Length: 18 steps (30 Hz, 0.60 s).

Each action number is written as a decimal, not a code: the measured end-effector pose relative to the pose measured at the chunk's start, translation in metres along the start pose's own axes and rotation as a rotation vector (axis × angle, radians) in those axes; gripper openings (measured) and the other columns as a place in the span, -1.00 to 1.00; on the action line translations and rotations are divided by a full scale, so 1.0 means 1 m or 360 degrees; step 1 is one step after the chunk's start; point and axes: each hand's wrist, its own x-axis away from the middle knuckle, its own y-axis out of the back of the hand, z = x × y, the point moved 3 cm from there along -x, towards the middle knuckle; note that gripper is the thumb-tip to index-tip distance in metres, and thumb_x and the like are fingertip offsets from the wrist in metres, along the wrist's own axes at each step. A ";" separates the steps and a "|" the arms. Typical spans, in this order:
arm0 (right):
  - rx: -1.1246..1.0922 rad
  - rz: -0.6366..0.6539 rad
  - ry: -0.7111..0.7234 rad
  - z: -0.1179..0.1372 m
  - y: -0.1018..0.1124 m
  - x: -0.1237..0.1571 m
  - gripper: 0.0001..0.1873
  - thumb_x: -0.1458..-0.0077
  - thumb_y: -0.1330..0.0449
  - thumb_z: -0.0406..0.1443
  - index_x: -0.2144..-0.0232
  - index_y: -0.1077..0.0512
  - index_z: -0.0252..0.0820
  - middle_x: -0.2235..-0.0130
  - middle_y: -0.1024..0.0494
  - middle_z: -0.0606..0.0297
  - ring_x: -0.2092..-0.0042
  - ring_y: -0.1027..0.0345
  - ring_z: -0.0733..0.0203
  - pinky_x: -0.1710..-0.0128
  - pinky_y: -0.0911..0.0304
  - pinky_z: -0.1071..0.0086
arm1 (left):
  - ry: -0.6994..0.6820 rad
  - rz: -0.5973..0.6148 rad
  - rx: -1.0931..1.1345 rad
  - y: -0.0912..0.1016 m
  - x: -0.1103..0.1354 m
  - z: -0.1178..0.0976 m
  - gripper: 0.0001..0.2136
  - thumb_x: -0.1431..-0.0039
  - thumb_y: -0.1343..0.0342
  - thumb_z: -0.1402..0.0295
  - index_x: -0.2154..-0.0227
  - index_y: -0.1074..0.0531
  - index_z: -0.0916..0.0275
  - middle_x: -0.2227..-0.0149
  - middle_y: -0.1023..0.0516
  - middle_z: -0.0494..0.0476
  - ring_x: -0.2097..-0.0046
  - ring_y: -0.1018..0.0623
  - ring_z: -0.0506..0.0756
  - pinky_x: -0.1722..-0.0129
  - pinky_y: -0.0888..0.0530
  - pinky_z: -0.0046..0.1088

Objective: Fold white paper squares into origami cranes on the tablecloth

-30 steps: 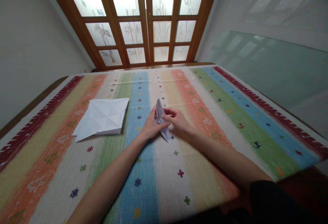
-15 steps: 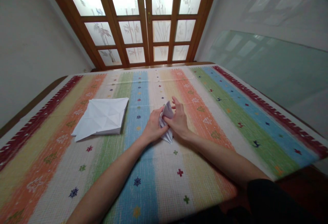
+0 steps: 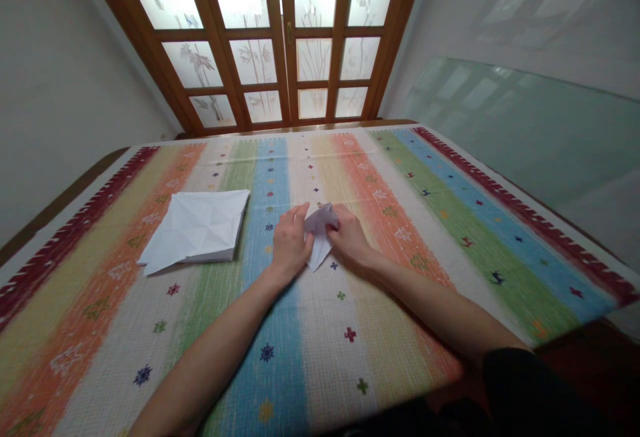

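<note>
A small piece of folded white paper (image 3: 320,230) is held between my two hands just above the middle of the striped tablecloth (image 3: 280,383). Its lower end narrows to a point and its top edge slants up to the right. My left hand (image 3: 290,237) grips its left side, thumb against the near face and fingers partly hidden behind. On the other side my right hand (image 3: 349,231) pinches the upper right corner between thumb and curled fingers. To the left lies a stack of creased white paper sheets (image 3: 200,227), apart from both hands.
The cloth covers a wide table whose brown wooden edge (image 3: 65,203) shows at the left. Beyond the far side stand wooden doors with frosted panes (image 3: 263,61). A pale green glass panel (image 3: 525,130) leans along the right wall.
The folded paper has turned, showing a broader face, and its lower point has swung left. My right hand's raised fingers have closed on the upper corner; my left hand has shifted slightly left.
</note>
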 end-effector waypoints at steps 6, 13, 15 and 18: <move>0.0052 0.0055 0.0060 0.004 -0.002 0.001 -0.61 0.06 -0.03 -0.51 0.19 -0.47 -0.17 0.16 -0.54 0.15 0.11 -0.36 0.08 0.06 -0.26 0.21 | -0.0100 -0.0083 -0.0357 0.013 0.002 -0.003 -0.59 -0.21 0.01 0.43 -0.13 -0.31 0.15 -0.12 -0.37 0.34 -0.13 -0.35 0.32 -0.05 -0.31 -0.05; 0.0045 0.0114 0.0122 0.001 -0.005 0.001 -0.47 0.09 -0.02 -0.55 0.07 -0.46 -0.14 0.08 -0.53 0.15 0.04 -0.37 0.07 -0.01 -0.27 0.17 | -0.0378 0.0719 -0.0614 -0.004 0.013 -0.023 -0.70 -0.23 0.18 0.57 0.22 -0.48 0.39 0.29 -0.51 0.37 0.34 -0.53 0.18 0.37 -0.42 -0.32; 0.0014 0.0158 0.0181 0.000 -0.006 0.002 -0.39 0.10 0.00 -0.57 0.02 -0.44 -0.08 0.04 -0.52 0.19 0.00 -0.37 0.09 -0.05 -0.26 0.17 | -0.0351 0.0772 -0.0654 -0.013 0.014 -0.020 -0.68 -0.19 0.18 0.61 0.19 -0.48 0.42 0.25 -0.52 0.43 0.38 -0.53 0.18 0.42 -0.42 -0.32; 0.0021 0.0200 0.0218 0.000 -0.007 0.003 -0.37 0.09 0.00 -0.58 -0.01 -0.44 -0.12 0.01 -0.52 0.15 -0.02 -0.37 0.09 -0.07 -0.26 0.14 | -0.0318 0.0592 -0.0451 -0.023 0.010 -0.010 -0.64 -0.13 0.18 0.65 0.15 -0.47 0.43 0.15 -0.52 0.52 0.32 -0.55 0.21 0.36 -0.45 -0.29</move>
